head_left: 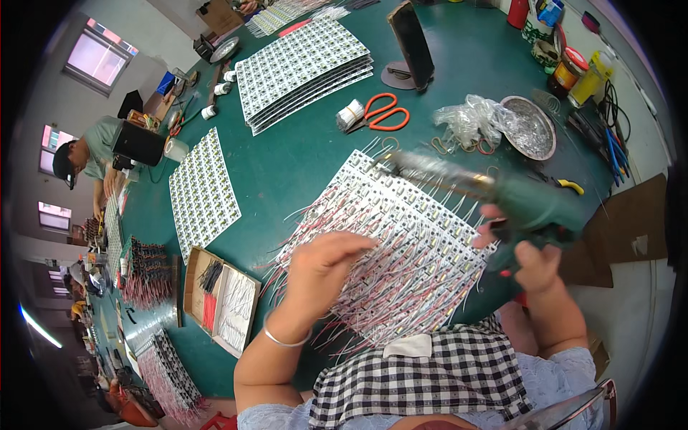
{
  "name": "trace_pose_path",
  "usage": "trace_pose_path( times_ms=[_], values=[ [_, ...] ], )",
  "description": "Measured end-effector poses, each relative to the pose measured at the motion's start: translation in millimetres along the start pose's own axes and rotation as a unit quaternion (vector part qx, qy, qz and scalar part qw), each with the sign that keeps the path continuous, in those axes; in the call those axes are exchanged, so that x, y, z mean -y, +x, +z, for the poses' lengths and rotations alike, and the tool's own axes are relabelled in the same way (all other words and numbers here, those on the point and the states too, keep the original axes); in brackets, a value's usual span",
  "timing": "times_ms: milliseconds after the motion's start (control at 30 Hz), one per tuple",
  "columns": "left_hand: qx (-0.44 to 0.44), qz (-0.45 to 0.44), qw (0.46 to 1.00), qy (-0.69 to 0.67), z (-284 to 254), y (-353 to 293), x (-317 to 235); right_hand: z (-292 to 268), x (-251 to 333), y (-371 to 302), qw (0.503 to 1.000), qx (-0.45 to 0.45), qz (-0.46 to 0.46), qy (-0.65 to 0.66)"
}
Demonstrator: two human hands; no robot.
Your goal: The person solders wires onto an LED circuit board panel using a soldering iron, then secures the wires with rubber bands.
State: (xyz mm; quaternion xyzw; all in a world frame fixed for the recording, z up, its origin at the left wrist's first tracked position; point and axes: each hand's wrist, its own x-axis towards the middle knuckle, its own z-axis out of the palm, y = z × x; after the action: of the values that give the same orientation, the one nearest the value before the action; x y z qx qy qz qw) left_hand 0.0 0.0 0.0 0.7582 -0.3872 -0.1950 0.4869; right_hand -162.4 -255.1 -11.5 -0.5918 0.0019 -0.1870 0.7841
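Observation:
My right hand (536,264) grips a green pistol-shaped tool (545,208), probably a soldering gun. Its long metal front is smeared by motion and points left over a white sheet of small circuit boards (423,215). Many red, white and dark wires lie across that sheet and hang past its edges. Above the sheet's left part is my left hand (322,272), its fingers stretched to the right and nothing visible in them. The fingertips sit close over the wires; I cannot tell whether they touch.
Left of the sheet stands a cardboard box (222,301) of sorted wires. Beyond lie a single board sheet (206,193), stacked sheets (301,68), orange-handled scissors (387,113), a propped phone (412,46) and a metal dish (529,127). Another person (93,154) works at far left.

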Motion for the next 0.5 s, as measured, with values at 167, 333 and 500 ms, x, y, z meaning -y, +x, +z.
trace_pose_path(
  times_ms=[167,333,500],
  values=[
    [-0.221,0.002,0.963,0.155,-42,23,24,-39,62,32,0.942,-0.043,-0.031,-0.332],
    [-0.234,0.040,0.950,0.204,-54,56,48,-28,111,83,0.866,-0.077,-0.179,-0.461],
    [-0.207,0.075,0.903,0.370,-40,77,71,-2,107,115,0.897,-0.035,-0.160,-0.410]
  ],
)
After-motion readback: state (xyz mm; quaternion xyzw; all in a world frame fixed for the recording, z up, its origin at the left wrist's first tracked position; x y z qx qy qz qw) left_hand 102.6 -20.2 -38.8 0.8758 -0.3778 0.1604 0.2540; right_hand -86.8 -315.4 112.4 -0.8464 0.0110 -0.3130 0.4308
